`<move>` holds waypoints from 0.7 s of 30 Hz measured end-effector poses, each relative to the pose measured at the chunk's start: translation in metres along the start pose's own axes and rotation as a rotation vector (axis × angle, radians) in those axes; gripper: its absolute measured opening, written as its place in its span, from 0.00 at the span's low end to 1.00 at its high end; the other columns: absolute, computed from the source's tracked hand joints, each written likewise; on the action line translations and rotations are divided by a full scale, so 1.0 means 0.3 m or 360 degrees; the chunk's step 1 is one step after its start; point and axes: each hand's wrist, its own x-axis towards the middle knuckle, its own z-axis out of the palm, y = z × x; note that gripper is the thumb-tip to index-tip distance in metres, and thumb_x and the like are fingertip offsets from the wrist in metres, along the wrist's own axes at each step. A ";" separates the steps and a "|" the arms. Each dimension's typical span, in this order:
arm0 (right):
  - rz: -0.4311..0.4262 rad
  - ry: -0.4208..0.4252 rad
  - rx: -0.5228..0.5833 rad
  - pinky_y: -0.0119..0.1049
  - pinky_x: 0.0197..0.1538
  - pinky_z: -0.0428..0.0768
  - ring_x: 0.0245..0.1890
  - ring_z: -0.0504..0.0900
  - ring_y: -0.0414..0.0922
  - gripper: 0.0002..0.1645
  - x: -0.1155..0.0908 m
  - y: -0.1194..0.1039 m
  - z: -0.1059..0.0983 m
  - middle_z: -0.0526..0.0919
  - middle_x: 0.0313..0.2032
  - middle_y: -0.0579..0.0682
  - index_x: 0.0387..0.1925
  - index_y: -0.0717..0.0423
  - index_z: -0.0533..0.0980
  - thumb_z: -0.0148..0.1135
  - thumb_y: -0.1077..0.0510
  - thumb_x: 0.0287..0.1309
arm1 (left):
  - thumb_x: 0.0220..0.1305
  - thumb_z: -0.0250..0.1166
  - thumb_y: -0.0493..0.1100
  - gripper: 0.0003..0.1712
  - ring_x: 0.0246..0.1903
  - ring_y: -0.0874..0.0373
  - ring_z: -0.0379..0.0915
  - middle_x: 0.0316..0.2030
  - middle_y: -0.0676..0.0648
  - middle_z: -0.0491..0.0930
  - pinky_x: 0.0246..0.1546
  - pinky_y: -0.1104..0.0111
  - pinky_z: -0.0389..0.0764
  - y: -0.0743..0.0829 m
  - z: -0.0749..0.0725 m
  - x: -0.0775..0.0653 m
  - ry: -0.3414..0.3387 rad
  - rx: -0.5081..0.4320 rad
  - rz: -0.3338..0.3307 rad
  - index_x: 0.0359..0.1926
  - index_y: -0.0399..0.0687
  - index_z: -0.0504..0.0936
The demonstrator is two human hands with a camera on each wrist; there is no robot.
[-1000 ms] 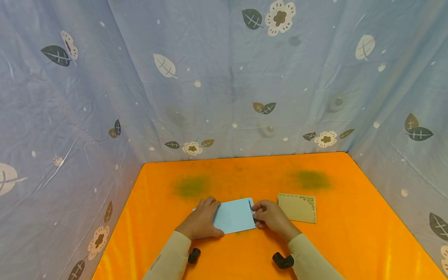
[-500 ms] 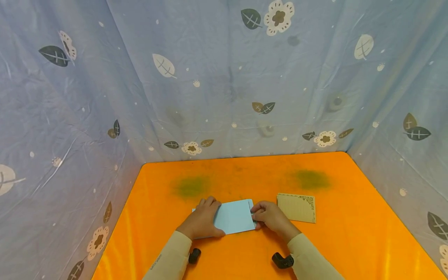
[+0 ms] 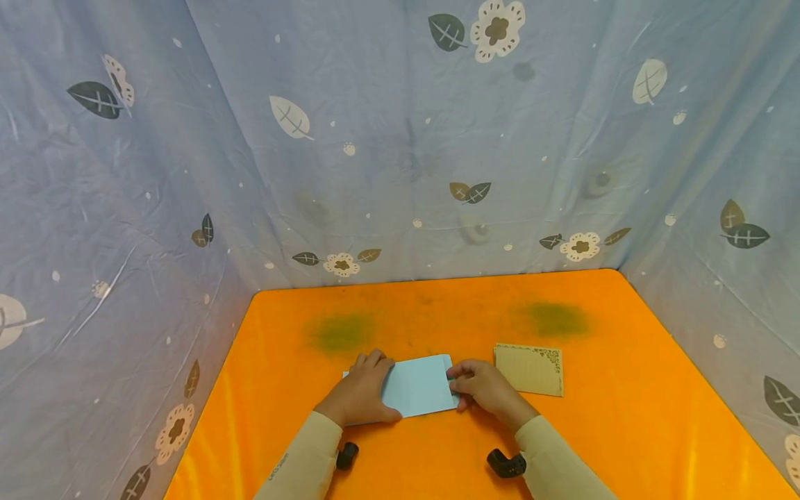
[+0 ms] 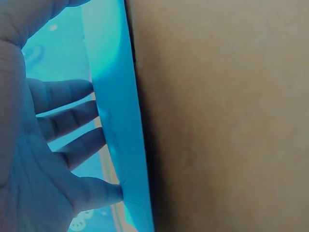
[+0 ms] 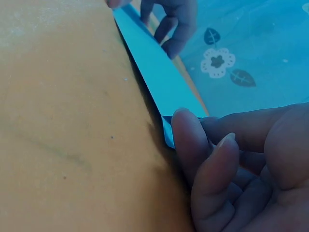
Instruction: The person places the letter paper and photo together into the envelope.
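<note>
On the left we're watching the left hand (image 3: 359,394) resting across the blue paper (image 3: 417,385), its fingers standing apart, the thumb lying at the near edge. From the left wrist we're seeing those fingertips touching the paper's edge, pressing rather than gripping, as we're judging it. The blue paper is lying at a slight slant on the orange surface (image 3: 425,462), between the two hands.

And here's the change: at its right end the dark strip we were seeing a second ago is no longer showing, and pale blue is filling that place. We're taking this to mean the end is being worked closed; whether it's fully flat, we cannot tell. There the right hand (image 3: 484,390) is pinching, thumb and forefinger clamping on the paper's end, with a small tab (image 5: 168,134) showing just beside the thumb.

Farther right, a brown card (image 3: 530,373) with a patterned corner is lying near the right hand, with no fingers touching it.
</note>
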 end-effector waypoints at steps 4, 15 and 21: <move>-0.0013 0.0065 -0.0001 0.39 0.31 0.80 0.27 0.85 0.53 0.15 -0.004 -0.004 -0.011 0.86 0.38 0.57 0.57 0.68 0.82 0.62 0.61 0.79 | 0.54 0.82 0.66 0.53 0.57 0.49 0.65 0.65 0.47 0.70 0.52 0.55 0.80 -0.001 -0.001 0.000 0.0000 -0.0004 -0.0001 0.73 0.43 0.76; -0.0073 0.0295 0.0083 0.44 0.41 0.86 0.38 0.85 0.56 0.15 -0.031 -0.009 -0.070 0.87 0.42 0.60 0.54 0.71 0.82 0.62 0.60 0.81 | 0.54 0.82 0.65 0.53 0.57 0.50 0.66 0.64 0.48 0.71 0.53 0.55 0.81 0.003 -0.007 0.000 -0.0002 -0.0021 0.0003 0.73 0.42 0.76; -0.0104 0.0437 0.0023 0.40 0.40 0.85 0.38 0.85 0.55 0.14 -0.037 -0.008 -0.114 0.87 0.42 0.61 0.55 0.71 0.81 0.60 0.61 0.82 | 0.54 0.82 0.65 0.53 0.58 0.50 0.66 0.64 0.48 0.71 0.53 0.55 0.81 0.002 -0.007 0.000 -0.0002 -0.0020 0.0000 0.73 0.43 0.76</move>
